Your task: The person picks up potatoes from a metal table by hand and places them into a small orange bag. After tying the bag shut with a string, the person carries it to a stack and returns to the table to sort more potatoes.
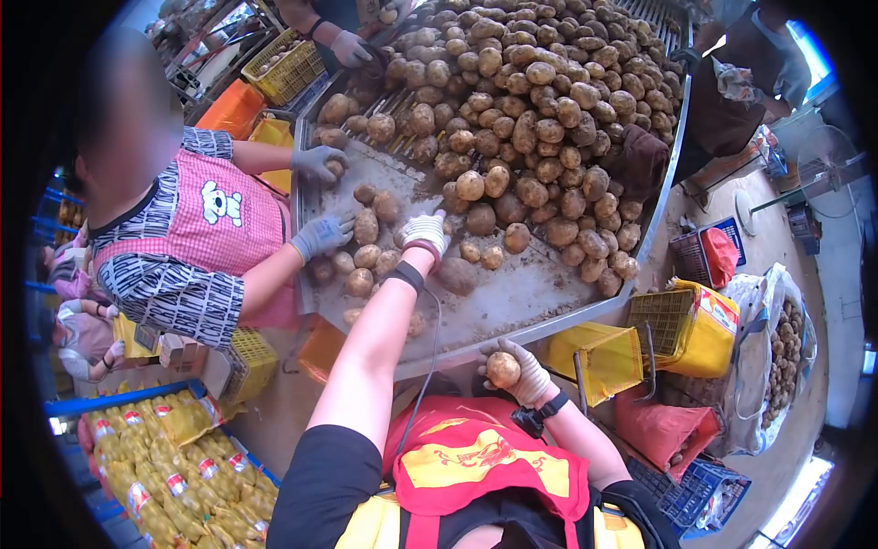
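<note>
My left hand (424, 234), in a striped white glove, reaches over the metal sorting table (540, 297) among loose potatoes. Its fingers look curled, and whatever they may hold is hidden. A dark potato (458, 275) lies just beside its wrist, where a thin cable hangs from a black band. By the table's near edge, my right hand (532, 382) is gloved and closed around a potato (503, 369), which faces up. Smaller potatoes (366, 227) are scattered left of my left hand. A large potato heap (549, 119) covers the far side.
At left, a co-worker in a pink checked apron (229, 206) has gloved hands at the table. Another gloved hand (351, 48) is at the far edge. Yellow sack-lined crates (594, 361) stand right of me. Bagged potatoes (174, 467) fill the lower left; a fan (828, 169) stands right.
</note>
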Available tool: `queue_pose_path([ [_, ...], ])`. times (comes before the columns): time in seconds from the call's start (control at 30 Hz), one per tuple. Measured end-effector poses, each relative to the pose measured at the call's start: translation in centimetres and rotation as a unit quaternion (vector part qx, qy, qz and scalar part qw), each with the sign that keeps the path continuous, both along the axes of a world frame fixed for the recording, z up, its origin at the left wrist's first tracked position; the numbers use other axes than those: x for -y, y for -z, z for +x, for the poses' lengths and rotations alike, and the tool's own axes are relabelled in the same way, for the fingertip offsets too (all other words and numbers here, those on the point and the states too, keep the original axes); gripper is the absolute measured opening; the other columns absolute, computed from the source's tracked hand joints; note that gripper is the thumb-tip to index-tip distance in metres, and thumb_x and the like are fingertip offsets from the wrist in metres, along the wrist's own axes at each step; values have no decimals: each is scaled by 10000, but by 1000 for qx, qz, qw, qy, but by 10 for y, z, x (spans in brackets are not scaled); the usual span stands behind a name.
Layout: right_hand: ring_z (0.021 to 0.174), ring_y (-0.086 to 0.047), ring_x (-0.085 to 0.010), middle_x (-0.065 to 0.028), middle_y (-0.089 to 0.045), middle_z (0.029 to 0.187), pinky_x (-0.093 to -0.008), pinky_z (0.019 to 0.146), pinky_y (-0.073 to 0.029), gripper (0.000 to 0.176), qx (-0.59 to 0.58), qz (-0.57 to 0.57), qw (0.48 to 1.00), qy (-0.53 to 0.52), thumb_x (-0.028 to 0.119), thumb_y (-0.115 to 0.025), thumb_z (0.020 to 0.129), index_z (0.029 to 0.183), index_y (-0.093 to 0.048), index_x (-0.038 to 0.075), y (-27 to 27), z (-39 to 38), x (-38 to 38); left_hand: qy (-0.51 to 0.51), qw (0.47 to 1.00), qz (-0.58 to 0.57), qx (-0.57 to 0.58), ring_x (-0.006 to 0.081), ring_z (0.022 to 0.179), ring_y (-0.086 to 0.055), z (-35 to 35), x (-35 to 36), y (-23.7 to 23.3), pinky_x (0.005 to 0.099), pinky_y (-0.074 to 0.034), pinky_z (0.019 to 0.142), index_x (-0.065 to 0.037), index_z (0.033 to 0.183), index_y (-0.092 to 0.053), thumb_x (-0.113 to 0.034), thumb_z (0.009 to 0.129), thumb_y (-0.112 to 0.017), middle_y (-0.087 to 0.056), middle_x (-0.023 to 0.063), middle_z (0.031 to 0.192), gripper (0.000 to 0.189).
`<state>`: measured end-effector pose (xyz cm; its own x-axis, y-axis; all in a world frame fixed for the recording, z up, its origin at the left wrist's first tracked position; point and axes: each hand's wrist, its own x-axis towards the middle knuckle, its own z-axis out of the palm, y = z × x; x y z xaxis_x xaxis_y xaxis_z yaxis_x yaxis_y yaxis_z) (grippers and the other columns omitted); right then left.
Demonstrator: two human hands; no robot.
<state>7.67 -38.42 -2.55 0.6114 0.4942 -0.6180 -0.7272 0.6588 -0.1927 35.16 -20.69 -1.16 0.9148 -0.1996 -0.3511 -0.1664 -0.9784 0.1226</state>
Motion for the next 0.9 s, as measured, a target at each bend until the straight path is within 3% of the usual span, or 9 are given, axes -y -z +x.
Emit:
queue_pose_path([
  [0.1,875,-692,-215,-90,-697,991,-383,685,-586,425,27,7,1000,7,419,-564,945,1152,-623,53,1,3,-9,-45,996,-73,-7,350,1105,-608,9,-26,-1,428,-483,952,-183,1332,-539,-381,802,-717,-643,178,1187,593],
  [0.17,897,-686,-210,-84,-686,1044,-389,696,-583,437,29,16,999,-10,399,-572,937,1225,-582,70,0,3,-6,-97,957,-272,1,301,1092,-621,6,-49,5,384,-497,936,-132,1306,-555,-295,811,-749,-651,154,1184,556],
  [0.2,904,-684,-210,-89,-672,1091,-384,690,-582,467,49,19,999,-11,391,-575,932,1277,-541,79,-11,7,-5,-142,850,-503,-58,217,1069,-614,-9,-51,-10,325,-506,912,-71,1285,-556,-190,830,-755,-651,116,1170,511],
  [0.33,908,-681,-208,-94,-636,1188,-364,670,-580,577,146,6,989,-4,378,-588,911,1398,-429,111,-64,31,-11,-163,594,-742,-264,170,1115,-576,-94,-61,-80,313,-514,908,-79,1323,-494,-278,847,-745,-578,66,1243,574],
  [0.43,917,-676,-208,-101,-613,1226,-361,672,-580,614,237,67,969,-4,435,-595,908,1410,-428,123,-96,51,-24,-127,610,-756,-200,189,1143,-569,-148,-57,-103,330,-480,978,-63,1322,-505,-217,817,-777,-592,57,1229,594],
  [0.57,984,-648,-174,-76,-546,1327,-329,747,-565,681,267,-7,958,-102,506,-572,925,1436,-401,89,-105,66,-39,22,814,-581,23,211,1246,-486,-192,-66,-114,369,-396,1070,-48,1378,-446,-181,787,-806,-521,104,1330,705],
  [0.63,1100,-591,-154,-68,-548,1316,-298,857,-530,654,326,-19,944,-54,428,-615,927,1427,-406,63,-123,61,-52,41,843,-527,98,211,1251,-481,-211,-70,-127,366,-405,1061,-53,1424,-386,-226,782,-812,-495,106,1359,790],
  [0.73,1169,-538,-172,-101,-545,1290,-308,962,-472,669,518,-246,819,-32,308,-696,894,1421,-388,34,-128,57,-66,-36,760,-647,42,221,1244,-484,-231,-75,-120,360,-408,1052,-80,1459,-334,-357,792,-789,-476,113,1370,854],
  [0.9,1140,-585,-245,-111,-579,1262,-355,943,-492,710,491,-209,845,-13,282,-786,801,1375,-442,45,-151,41,-74,-181,635,-747,-69,218,1204,-506,-255,-77,-130,343,-442,1000,-118,1468,-326,-417,837,-740,-494,106,1331,812],
])
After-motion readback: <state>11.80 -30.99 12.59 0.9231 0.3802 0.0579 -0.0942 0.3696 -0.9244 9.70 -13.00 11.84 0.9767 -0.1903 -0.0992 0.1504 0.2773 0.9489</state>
